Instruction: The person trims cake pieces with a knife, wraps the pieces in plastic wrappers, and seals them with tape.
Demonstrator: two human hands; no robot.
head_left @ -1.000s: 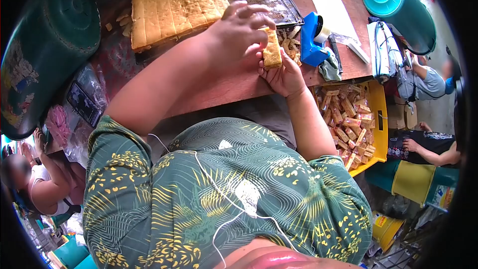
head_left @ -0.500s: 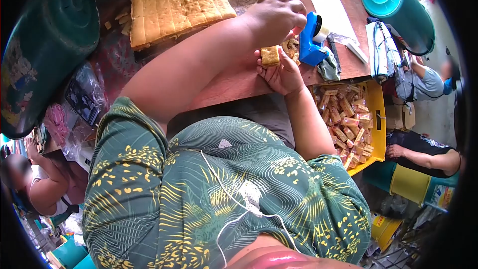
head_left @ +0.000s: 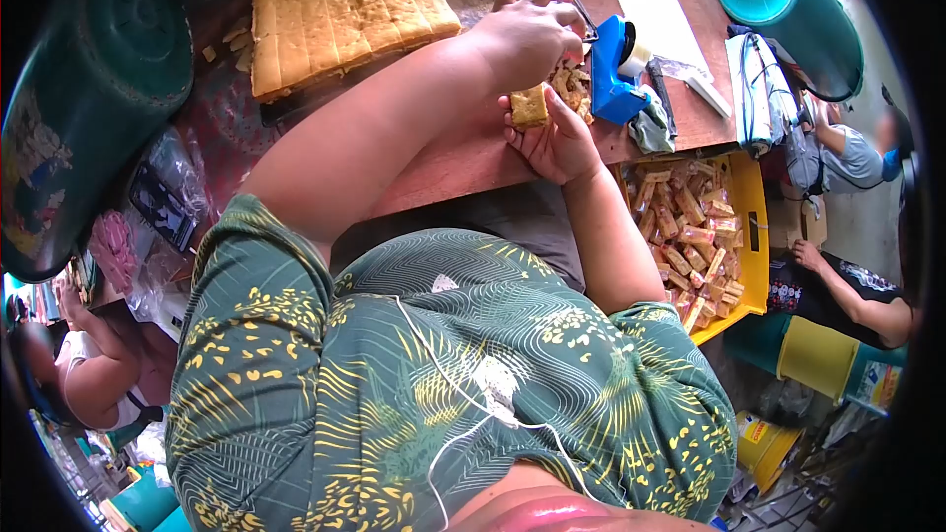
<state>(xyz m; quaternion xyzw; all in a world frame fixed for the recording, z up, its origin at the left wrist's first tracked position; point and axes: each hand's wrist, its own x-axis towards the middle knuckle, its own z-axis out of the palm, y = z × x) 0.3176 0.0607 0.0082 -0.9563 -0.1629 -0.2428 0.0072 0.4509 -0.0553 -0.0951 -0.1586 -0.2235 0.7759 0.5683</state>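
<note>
My right hand [head_left: 560, 143] grips a small block of yellow cake [head_left: 529, 107] between thumb and fingers, near the table's front edge. One squared end of the piece faces the camera. My left hand [head_left: 537, 32] is above and left of it, fingers bent and pressed together beside a blue tape dispenser [head_left: 613, 74]. What its fingertips pinch is too small to make out. A large scored sheet of cake [head_left: 345, 15] lies left of this hand, and cake scraps [head_left: 574, 89] are piled under the fingertips.
At the table's right front, a yellow crate [head_left: 755, 236] holds wrapped pieces [head_left: 690, 236]. A cloth [head_left: 650, 126] and a white sheet [head_left: 655, 15] are right of the dispenser. Green bins [head_left: 99, 99] stand at both sides. Other people [head_left: 103, 365] are at the left and right edges.
My left hand has gone from the cake piece to the right, toward the dispenser, then slightly back left. The piece in my right hand has tipped from lengthwise to end-on.
</note>
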